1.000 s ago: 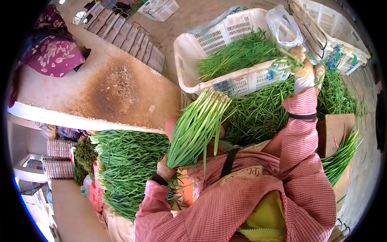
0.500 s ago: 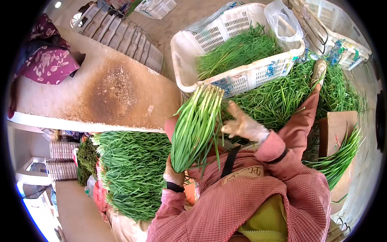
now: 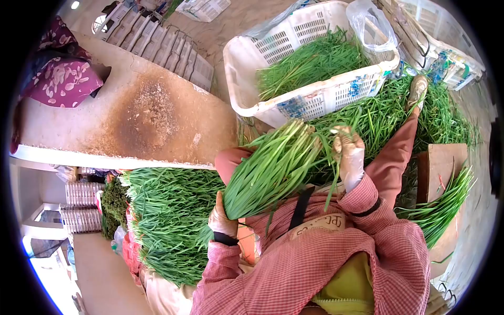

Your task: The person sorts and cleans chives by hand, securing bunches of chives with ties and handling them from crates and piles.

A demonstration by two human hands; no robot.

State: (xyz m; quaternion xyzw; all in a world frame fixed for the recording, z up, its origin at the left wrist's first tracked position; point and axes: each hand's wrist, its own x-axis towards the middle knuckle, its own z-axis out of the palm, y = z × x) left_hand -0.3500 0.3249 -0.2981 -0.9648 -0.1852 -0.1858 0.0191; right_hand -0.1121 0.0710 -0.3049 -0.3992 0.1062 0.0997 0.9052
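1 head-worn camera faces forward and down, near the left hand (image 3: 221, 222) and right hand (image 3: 350, 153).

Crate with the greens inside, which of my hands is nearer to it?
Right: your right hand is just short of the crate; your left hand is farther back, at the bunch's leafy end.

Smooth leafy bunch (image 3: 273, 170) (crate (image 3: 328, 98) matt plastic)
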